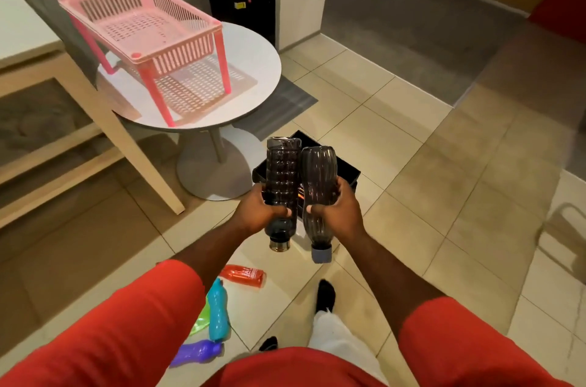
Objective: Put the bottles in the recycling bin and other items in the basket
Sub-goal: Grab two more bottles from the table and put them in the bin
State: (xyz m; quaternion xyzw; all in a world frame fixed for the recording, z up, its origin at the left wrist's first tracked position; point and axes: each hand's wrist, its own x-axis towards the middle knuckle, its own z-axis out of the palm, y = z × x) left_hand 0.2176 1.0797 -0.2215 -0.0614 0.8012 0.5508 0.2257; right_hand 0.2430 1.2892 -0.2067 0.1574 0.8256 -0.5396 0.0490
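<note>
Directly above the black recycling bin [347, 171] on the tiled floor, both hands hold 2 dark bottles, caps pointing toward the person. Fingers of the left hand [258, 210] wrap the ribbed dark bottle [281, 177]; fingers of the right hand [337, 209] wrap the smooth dark bottle [318, 175], which has a grey cap. Beyond the bin and to its left, a pink basket [142, 26] stands on legs on a round white desk [257, 60]. Nearer the person than the bin, a red bottle [244, 275], a teal bottle [218, 310], a green bottle [201, 321] and a purple bottle [196, 351] lie on the floor.
</note>
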